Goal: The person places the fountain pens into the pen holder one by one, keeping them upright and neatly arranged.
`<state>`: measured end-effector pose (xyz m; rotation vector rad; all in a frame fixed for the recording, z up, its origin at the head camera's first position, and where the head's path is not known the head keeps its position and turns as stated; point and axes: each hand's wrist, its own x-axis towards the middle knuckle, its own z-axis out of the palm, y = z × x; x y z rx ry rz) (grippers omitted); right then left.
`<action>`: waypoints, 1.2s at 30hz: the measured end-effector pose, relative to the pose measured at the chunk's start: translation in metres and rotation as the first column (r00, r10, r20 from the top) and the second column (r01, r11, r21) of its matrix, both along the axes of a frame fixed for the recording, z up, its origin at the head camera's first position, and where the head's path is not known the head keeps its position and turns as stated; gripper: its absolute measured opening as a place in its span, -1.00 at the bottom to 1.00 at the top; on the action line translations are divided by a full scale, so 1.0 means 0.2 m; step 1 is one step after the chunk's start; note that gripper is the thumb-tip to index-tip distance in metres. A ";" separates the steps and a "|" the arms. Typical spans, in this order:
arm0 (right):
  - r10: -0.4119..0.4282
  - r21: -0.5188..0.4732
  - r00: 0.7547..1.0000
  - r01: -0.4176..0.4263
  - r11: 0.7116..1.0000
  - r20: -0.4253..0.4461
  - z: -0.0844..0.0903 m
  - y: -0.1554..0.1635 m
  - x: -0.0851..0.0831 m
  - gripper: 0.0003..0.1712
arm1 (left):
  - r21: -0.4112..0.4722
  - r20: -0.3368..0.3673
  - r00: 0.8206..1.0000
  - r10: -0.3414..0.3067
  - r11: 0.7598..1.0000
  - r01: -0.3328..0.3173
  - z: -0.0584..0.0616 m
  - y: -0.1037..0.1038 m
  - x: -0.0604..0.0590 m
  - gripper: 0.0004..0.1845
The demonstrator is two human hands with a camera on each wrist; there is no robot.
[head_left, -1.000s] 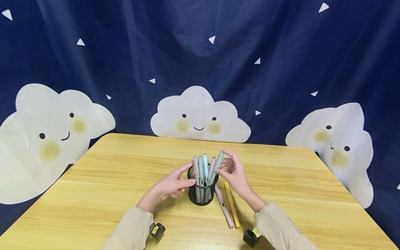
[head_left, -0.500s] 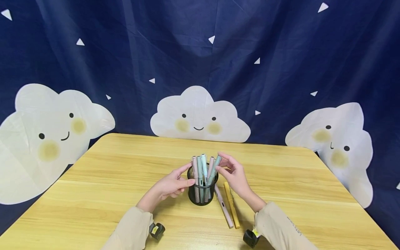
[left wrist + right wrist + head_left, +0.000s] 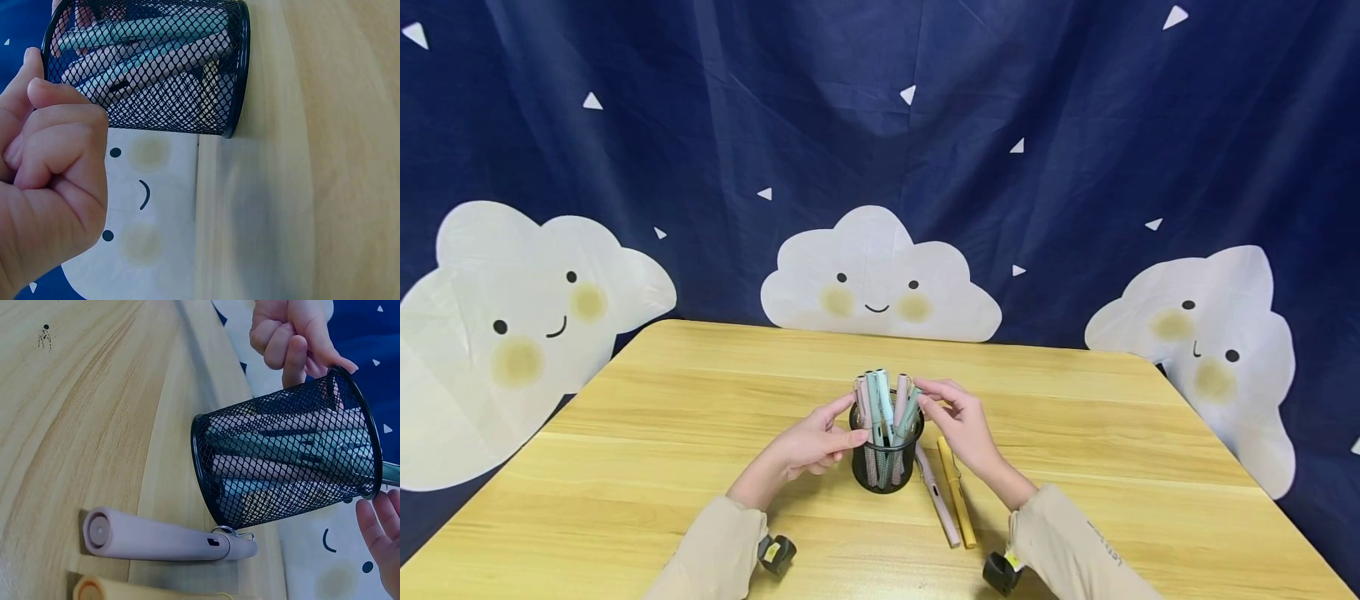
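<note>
Near the front edge of the tabletop [image 3: 700,400], about midway along it, both forearms in beige sleeves reach forward and meet at a black mesh pen cup [image 3: 886,454] standing upright there. The left hand [image 3: 808,442] comes in from the left with its wrist low; its thumb and forefinger pinch the cup's rim on the left side, and the other fingers are curled into the palm, as the left wrist view shows [image 3: 53,181]. The right hand [image 3: 958,425] is raised at the cup's right side, fingers loosely bent and spread, with its fingertips at the top of a pale green pen [image 3: 908,410] that leans against the right side of the rim; whether they grip the pen or only touch it cannot be told. Several more pens, pink and pale green, stand in the cup. A pink pen [image 3: 937,506] and a yellow pen [image 3: 957,492] lie side by side on the tabletop just right of the cup, toward the front edge. Compared with a second ago, the green pen has sunk deeper into the cup and the right hand has come down with it, while the left hand has kept its place on the rim.
</note>
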<state>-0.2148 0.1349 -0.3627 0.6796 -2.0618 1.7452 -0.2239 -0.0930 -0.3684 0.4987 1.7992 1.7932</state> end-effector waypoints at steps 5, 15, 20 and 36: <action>0.003 -0.028 0.999 -0.002 1.000 0.043 0.00 0.00 0.00 -0.72 | -0.004 0.000 1.000 0.003 1.000 -0.003 0.00 0.00 0.00 -0.17; -0.032 -0.060 0.995 0.037 0.998 0.090 0.00 0.03 0.01 -0.73 | -0.002 -0.002 1.000 0.001 1.000 -0.001 0.01 0.00 0.00 -0.17; -0.033 -0.064 0.994 0.040 0.997 0.108 -0.01 0.05 0.01 -0.73 | 0.002 -0.004 1.000 -0.003 1.000 0.003 0.01 0.00 0.00 -0.16; -0.072 -0.040 0.993 0.076 0.996 0.095 -0.06 0.12 0.01 -0.74 | -0.001 -0.007 1.000 -0.008 1.000 0.008 0.00 0.00 0.00 -0.16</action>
